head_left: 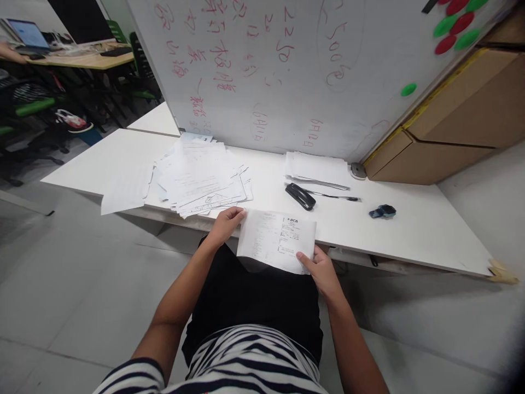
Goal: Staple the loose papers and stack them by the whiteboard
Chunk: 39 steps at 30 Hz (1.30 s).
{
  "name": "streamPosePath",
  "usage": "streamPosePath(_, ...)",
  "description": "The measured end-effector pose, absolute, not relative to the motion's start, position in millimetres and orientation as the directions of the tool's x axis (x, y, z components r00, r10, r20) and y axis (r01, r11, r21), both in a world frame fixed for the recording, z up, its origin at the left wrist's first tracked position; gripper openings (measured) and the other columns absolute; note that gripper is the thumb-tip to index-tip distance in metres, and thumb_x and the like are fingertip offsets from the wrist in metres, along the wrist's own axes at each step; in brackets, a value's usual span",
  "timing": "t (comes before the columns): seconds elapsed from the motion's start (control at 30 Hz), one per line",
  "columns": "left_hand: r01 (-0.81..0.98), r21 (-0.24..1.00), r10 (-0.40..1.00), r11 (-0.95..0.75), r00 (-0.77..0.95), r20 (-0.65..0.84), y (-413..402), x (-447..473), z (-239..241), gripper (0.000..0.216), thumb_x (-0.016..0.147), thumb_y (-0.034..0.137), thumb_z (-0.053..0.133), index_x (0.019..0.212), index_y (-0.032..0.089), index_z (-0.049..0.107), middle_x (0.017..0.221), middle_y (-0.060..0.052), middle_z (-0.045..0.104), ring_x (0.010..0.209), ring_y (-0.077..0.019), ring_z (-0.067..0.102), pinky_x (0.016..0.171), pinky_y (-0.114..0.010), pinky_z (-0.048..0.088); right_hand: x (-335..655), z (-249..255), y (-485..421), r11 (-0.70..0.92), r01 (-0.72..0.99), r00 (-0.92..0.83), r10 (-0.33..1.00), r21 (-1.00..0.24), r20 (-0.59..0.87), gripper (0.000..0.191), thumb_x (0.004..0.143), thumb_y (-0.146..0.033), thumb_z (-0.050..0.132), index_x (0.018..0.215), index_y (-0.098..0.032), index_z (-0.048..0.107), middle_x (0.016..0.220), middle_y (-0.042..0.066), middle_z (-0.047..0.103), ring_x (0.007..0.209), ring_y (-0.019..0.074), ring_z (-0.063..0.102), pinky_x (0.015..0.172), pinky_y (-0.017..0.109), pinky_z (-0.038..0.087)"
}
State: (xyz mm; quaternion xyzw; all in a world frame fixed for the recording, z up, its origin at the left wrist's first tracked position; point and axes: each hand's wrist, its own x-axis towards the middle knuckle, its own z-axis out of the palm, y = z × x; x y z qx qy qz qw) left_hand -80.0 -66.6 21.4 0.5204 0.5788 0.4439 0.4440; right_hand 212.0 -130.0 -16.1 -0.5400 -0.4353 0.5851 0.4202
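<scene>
A printed paper sheet (pixel 275 238) lies half over the near edge of the white table (pixel 410 230). My right hand (pixel 320 269) pinches its lower right corner, thumb on top. My left hand (pixel 227 224) grips the sheet's upper left edge, fingers curled, right beside a messy pile of papers (pixel 200 178). A black stapler (pixel 300 196) sits just beyond the sheet, with a pen (pixel 334 196) next to it.
A neat smaller paper stack (pixel 318 168) lies by the whiteboard (pixel 287 71) that stands along the table's back. A small blue object (pixel 382 211) sits to the right. Cardboard boxes (pixel 455 126) are at the right. Desks, chairs and a laptop (pixel 24 34) are at far left.
</scene>
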Motion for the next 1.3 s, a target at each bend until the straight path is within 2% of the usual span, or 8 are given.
streamPosePath(0.23,0.192,0.98,0.997,0.042,-0.068,-0.03,-71.6,-69.8,29.1,0.033,0.082,0.05,0.059,0.09,0.019,0.067,0.088,-0.004,0.068,0.081,-0.0175,0.06,0.074,-0.029,0.046,208.8,-10.9,-129.1,-0.273,-0.013,-0.082,0.959,-0.962,-0.271,0.053,0.073,-0.044,0.074,0.119,-0.021,0.062,0.119,0.009,0.067,0.107,0.0293,0.064,0.094,0.046,0.05)
streamPosePath(0.43,0.141,0.988,0.991,0.06,-0.13,-0.042,-69.0,-63.0,21.2,0.029,0.08,0.046,0.063,0.089,0.019,0.068,0.095,-0.004,0.069,0.091,-0.019,0.061,0.082,-0.03,0.045,201.5,-17.9,-129.0,-0.257,-0.075,-0.076,0.965,-0.963,-0.252,0.053,0.072,-0.045,0.075,0.117,-0.02,0.063,0.116,0.009,0.069,0.106,0.0293,0.064,0.094,0.046,0.05)
streamPosePath(0.73,0.116,0.993,0.978,0.015,-0.21,0.01,-69.5,-53.8,19.7,0.028,0.085,0.047,0.055,0.085,0.019,0.059,0.079,0.0,0.06,0.072,-0.0129,0.052,0.067,-0.024,0.041,191.8,-44.9,-144.1,-0.275,-0.03,-0.116,0.956,-0.961,-0.27,0.05,0.077,-0.048,0.068,0.117,-0.019,0.062,0.116,0.011,0.068,0.104,0.0282,0.064,0.095,0.046,0.047)
streamPosePath(0.8,0.141,0.99,0.975,-0.017,-0.218,0.048,-69.0,-51.6,20.6,0.027,0.087,0.046,0.053,0.086,0.019,0.057,0.078,0.0,0.058,0.072,-0.0126,0.051,0.068,-0.024,0.042,192.5,-48.4,-143.9,-0.251,0.072,-0.025,0.967,-0.965,-0.253,0.054,0.077,-0.05,0.067,0.12,-0.019,0.06,0.12,0.012,0.065,0.109,0.0286,0.061,0.099,0.048,0.044)
streamPosePath(0.9,0.208,0.976,0.973,-0.071,-0.202,0.114,-71.6,-47.7,26.5,0.027,0.089,0.045,0.049,0.085,0.019,0.055,0.079,0.0,0.057,0.074,-0.0132,0.051,0.071,-0.024,0.042,195.8,-49.0,-139.1,-0.175,0.185,0.169,0.975,-0.967,-0.144,0.065,0.074,-0.05,0.068,0.129,-0.02,0.053,0.133,0.013,0.056,0.122,0.0282,0.053,0.103,0.047,0.04)
streamPosePath(1.1,0.327,0.915,0.926,-0.237,-0.208,0.314,-92.1,-34.8,56.3,0.03,0.094,0.046,0.042,0.087,0.02,0.055,0.082,-0.002,0.057,0.08,-0.0152,0.053,0.075,-0.027,0.043,195.2,-34.0,-135.5,-0.051,0.03,0.175,0.983,-0.998,-0.045,0.065,0.078,-0.044,0.067,0.135,-0.02,0.045,0.134,0.015,0.053,0.126,0.025,0.05,0.104,0.043,0.04)
streamPosePath(1.2,0.353,0.849,0.848,-0.393,-0.218,0.483,-99.3,-28.2,70.8,0.028,0.096,0.044,0.04,0.089,0.021,0.054,0.082,-0.002,0.058,0.079,-0.0148,0.055,0.073,-0.027,0.045,193.3,-16.7,-134.8,0.06,-0.015,0.164,0.985,-0.998,0.057,0.071,0.079,-0.042,0.067,0.141,-0.025,0.036,0.144,0.014,0.044,0.133,0.0242,0.042,0.107,0.043,0.037)
streamPosePath(1.3,0.412,0.771,0.743,-0.485,-0.272,0.612,-94.2,-21.8,77.5,0.032,0.095,0.049,0.038,0.091,0.021,0.052,0.082,-0.003,0.058,0.076,-0.0152,0.057,0.072,-0.03,0.046,196.1,8.3,-125.6,0.163,-0.078,0.11,0.982,-0.984,0.154,0.081,0.077,-0.044,0.069,0.146,-0.028,0.029,0.15,0.012,0.037,0.136,0.0249,0.038,0.109,0.043,0.035)
